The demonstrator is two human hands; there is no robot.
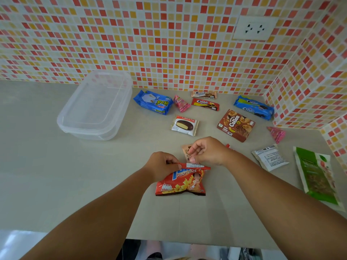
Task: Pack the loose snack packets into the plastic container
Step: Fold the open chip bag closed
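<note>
At counter centre: packing not begun; plastic container (94, 107), at 10 o'clock, holds nothing.
Left hand (163, 166) and right hand (207, 152) pinch the potato snack bag (182, 182); all other packets remain loose.

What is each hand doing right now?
Left hand: pinches the top edge of the red potato snack bag.
Right hand: pinches the same top edge.

We recorded bare countertop (47, 175) running from the near edge up to the plastic container (95, 106), its lid on. To the right, the Choco Pie (185, 125), blue packet (154, 102) and Collon box (235, 125) crowded the corner, with narrow gaps between them.
</note>
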